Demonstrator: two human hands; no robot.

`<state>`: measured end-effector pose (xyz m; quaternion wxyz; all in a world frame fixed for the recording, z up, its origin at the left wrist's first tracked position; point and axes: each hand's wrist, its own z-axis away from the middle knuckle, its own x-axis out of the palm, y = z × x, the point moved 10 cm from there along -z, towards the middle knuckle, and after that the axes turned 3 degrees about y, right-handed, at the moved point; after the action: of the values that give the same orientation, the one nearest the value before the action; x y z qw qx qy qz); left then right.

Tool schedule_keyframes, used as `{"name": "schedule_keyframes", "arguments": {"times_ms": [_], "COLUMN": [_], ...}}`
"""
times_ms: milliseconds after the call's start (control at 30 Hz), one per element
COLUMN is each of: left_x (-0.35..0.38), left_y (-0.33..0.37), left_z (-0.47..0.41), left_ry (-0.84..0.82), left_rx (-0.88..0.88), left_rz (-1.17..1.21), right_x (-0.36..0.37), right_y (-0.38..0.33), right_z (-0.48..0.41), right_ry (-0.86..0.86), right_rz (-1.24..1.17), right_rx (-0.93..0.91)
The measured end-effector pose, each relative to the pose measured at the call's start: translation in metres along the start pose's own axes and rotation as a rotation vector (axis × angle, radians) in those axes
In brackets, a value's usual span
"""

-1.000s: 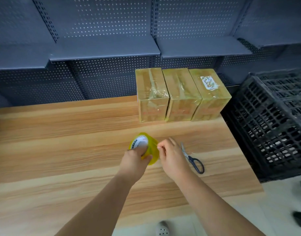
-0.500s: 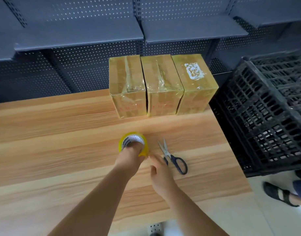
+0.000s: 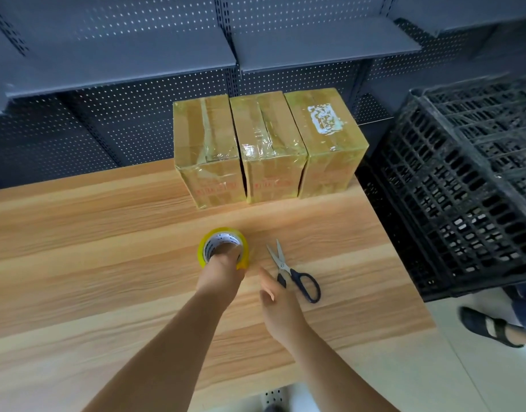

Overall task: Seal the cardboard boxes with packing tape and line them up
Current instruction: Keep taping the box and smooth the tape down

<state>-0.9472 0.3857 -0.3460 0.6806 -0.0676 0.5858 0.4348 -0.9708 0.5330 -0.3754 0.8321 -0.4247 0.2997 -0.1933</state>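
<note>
Boxes, three, taped, stand in a row at upper centre of the table. Left hand grips the tape roll at frame centre, fingers curled into its core. Right hand hovers beside the scissors, fingers loosely straight, holding nothing. Sealing and lining up appear complete; the next move probably calls for setting the roll down.

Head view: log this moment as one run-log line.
left hand: grips tape roll on table | right hand: open, beside scissors | boxes: three taped, side by side at table's far edge
</note>
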Motion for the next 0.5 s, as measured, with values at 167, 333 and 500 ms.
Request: {"name": "schedule_keyframes", "arguments": {"times_ms": [167, 333, 500], "left_x": [-0.014, -0.078, -0.19], "left_y": [0.001, -0.036, -0.114], "left_z": [0.014, 0.055, 0.117], "left_ry": [0.039, 0.214, 0.401], "left_rx": [0.147, 0.147, 0.088], "left_rz": [0.118, 0.167, 0.173], "right_x": [-0.02, -0.012, 0.07], "right_y": [0.002, -0.057, -0.185], "right_z": [0.009, 0.012, 0.032], "right_ry": [0.129, 0.195, 0.034], "right_rz": [-0.026, 0.056, 0.279], "right_rx": [-0.006, -0.142, -0.41]}}
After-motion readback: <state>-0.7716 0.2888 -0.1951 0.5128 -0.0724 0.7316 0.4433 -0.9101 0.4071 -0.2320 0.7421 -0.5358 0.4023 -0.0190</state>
